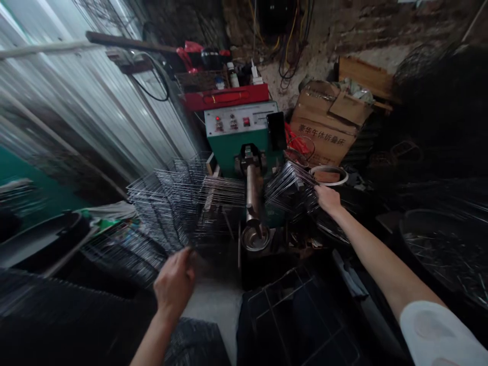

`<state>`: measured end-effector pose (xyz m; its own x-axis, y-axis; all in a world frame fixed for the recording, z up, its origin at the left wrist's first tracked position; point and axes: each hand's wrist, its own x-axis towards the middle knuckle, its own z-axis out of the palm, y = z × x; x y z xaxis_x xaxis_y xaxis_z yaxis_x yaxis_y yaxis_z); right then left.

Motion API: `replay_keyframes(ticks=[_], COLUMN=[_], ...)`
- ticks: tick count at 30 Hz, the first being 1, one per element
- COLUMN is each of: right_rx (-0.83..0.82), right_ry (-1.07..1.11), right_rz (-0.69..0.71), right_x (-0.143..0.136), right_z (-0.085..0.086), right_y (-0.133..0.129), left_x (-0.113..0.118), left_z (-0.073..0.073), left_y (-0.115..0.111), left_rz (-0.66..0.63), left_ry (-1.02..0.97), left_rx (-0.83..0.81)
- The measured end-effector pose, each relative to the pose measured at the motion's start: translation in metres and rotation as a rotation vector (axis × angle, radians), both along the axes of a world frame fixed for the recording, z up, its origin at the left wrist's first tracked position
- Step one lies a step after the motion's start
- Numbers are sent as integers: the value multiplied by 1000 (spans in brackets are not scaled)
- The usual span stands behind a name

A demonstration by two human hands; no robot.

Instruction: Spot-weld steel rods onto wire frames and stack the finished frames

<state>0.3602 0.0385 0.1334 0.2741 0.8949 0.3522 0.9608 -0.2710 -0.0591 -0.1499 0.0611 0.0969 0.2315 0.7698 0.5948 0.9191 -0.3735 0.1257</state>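
Note:
My right hand (pixel 328 199) reaches out to a stack of bent metal wires (pixel 292 178) right of the machine's steel arm (pixel 251 190); its fingers are closed at the wires' end. My left hand (pixel 175 282) hovers lower left, fingers curled and somewhat blurred; whatever they pinch cannot be made out. Close beyond it stand many wire grid racks (pixel 163 198). Straight wires (pixel 224 190) stretch from these toward the steel arm. A wire grid frame (pixel 272 307) lies over my lap. Behind the arm is the green machine (pixel 232 147) with its control panel (pixel 244 119).
A round metal cup (pixel 256 238) sits beneath the arm's end. A phone (pixel 276 131) leans on the panel. To the right are a cardboard box (pixel 328 124), a white-rimmed bowl (pixel 345 178) and a dark tub (pixel 404 229) of metal pieces. Corrugated sheeting (pixel 95 107) walls the left.

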Motion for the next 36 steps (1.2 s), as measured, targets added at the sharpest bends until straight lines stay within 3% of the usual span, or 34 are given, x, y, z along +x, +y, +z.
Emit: replay_keyframes(ticks=[4, 7, 10, 14, 17, 19, 20, 22, 24, 27, 29, 32, 36], right_rx=[0, -4, -39, -22, 127, 257, 305, 317, 205, 91, 96, 160, 222], right_ry=[-60, -109, -185, -277, -80, 206, 370, 677, 909, 970, 1003, 1114, 1185], right_rz=[6, 31, 101, 226, 290, 257, 225, 168, 138, 168, 158, 152, 103], right_x=[-4, -14, -33, -67, -83, -87, -87, -89, -94, -109, -122, -144, -162], right_z=[23, 45, 63, 101, 134, 138, 131, 97, 43, -43, -85, -113, -119], right_y=[-18, -33, -61, -131, -193, -226, -237, -251, -255, -256, -258, -263, -272], left_x=[-23, -18, -2, 20, 37, 48, 53, 61, 65, 70, 74, 80, 79], left_z=[-77, -107, -108, -91, -78, -71, -68, -65, -65, -69, -69, -62, -50], left_y=[-65, -111, -146, -172, -186, -196, -200, -209, -217, -231, -237, -235, -214], left_rz=[14, 96, 110, 7, -148, -234, -261, -296, -325, -351, -341, -276, -261], left_ry=[-265, -401, -488, -696, -933, -1075, -1140, -1259, -1359, -1439, -1423, -1332, -1283], left_rx=[-166, -337, -508, -687, -884, -1026, -1077, -1128, -1144, -1151, -1122, -1041, -1021])
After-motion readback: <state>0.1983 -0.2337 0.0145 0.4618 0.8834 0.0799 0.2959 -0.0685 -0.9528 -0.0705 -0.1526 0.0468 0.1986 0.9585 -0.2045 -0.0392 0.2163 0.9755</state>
